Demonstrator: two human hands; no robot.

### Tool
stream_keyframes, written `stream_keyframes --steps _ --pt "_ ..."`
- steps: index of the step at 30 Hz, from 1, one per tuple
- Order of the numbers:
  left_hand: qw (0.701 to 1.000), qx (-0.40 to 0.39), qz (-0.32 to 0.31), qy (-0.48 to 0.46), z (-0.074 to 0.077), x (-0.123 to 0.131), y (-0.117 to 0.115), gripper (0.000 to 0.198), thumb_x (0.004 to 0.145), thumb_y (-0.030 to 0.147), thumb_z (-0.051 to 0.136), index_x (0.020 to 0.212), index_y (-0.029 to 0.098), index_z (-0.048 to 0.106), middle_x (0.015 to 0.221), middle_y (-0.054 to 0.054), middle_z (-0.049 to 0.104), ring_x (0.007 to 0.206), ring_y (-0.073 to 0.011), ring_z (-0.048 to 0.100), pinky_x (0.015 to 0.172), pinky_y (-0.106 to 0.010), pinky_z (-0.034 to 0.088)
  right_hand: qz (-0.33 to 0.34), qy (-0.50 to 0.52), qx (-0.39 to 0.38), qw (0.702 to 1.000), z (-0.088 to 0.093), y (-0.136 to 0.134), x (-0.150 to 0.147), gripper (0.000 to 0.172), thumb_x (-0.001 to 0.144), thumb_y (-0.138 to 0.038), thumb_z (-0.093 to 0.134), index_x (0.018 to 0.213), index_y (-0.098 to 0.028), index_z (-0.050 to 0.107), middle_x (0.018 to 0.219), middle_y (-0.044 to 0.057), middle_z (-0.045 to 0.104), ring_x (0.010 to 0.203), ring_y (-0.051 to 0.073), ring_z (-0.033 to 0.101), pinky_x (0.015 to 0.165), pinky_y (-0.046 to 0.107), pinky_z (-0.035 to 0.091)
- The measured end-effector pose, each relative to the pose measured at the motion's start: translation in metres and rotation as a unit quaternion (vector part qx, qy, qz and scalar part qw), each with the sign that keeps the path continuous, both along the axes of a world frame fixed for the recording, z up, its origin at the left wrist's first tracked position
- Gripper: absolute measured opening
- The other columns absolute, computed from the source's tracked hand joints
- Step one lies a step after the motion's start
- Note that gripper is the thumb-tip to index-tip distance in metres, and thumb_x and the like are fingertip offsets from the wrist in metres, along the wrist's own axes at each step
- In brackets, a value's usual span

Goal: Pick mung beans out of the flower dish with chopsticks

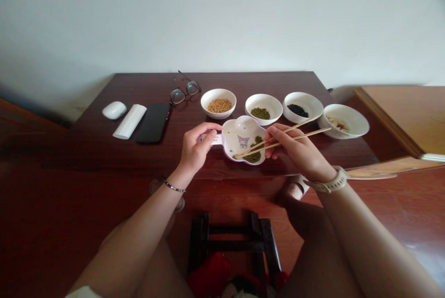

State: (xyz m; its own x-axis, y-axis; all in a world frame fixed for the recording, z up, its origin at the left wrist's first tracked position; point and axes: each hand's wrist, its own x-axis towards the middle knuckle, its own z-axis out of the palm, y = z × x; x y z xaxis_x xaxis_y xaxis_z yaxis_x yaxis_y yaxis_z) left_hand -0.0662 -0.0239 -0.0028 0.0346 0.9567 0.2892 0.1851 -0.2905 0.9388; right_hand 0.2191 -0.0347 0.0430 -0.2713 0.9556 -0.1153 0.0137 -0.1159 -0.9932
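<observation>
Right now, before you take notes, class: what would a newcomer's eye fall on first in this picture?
The flower-shaped cartoon dish at the centre of the wooden table catches the eye, with green beans in it, its handle in the left hand. Over it, the right hand holds bamboo chopsticks. Behind, four white bowls of food stand in a row.

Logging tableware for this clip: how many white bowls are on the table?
4, in a row: soybean bowl, mung bean bowl, black seed bowl, rightmost bowl. None seem hidden.
</observation>
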Motion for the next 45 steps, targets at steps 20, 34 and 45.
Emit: stream_keyframes --steps 20,34,45 --pt "1.0 0.003 0.002 0.004 0.001 0.001 0.0 0.031 0.098 0.043 0.07 0.108 0.018 0.084 0.068 -0.002 0.068 0.056 -0.013 0.053 0.051 -0.026 0.038 0.003 -0.003 0.0 1.0 0.003 -0.002 -0.004 0.041 0.098 -0.06 0.074 0.086 -0.021 0.068 0.072 0.003 0.069 0.063 0.017 0.069 0.052 0.026 0.049" --pt "1.0 0.003 0.005 0.023 0.001 0.0 0.0 0.032 0.099 0.044 0.069 0.11 0.018 0.085 0.071 -0.003 0.072 0.062 -0.016 0.061 0.053 -0.027 0.043 0.007 -0.009 0.006 1.0 0.002 -0.006 -0.003 0.041 0.101 -0.06 0.07 0.087 -0.022 0.068 0.073 0.002 0.069 0.062 0.016 0.068 0.052 0.025 0.049" --pt "1.0 0.012 0.008 0.016 0.0 0.001 0.002 0.031 0.099 0.044 0.067 0.106 0.019 0.084 0.077 -0.005 0.076 0.066 -0.0173 0.065 0.056 -0.027 0.046 -0.045 0.028 0.038 0.998 -0.02 -0.021 -0.014 0.042 0.102 -0.063 0.067 0.089 -0.023 0.066 0.072 0.001 0.068 0.061 0.016 0.066 0.053 0.027 0.048"
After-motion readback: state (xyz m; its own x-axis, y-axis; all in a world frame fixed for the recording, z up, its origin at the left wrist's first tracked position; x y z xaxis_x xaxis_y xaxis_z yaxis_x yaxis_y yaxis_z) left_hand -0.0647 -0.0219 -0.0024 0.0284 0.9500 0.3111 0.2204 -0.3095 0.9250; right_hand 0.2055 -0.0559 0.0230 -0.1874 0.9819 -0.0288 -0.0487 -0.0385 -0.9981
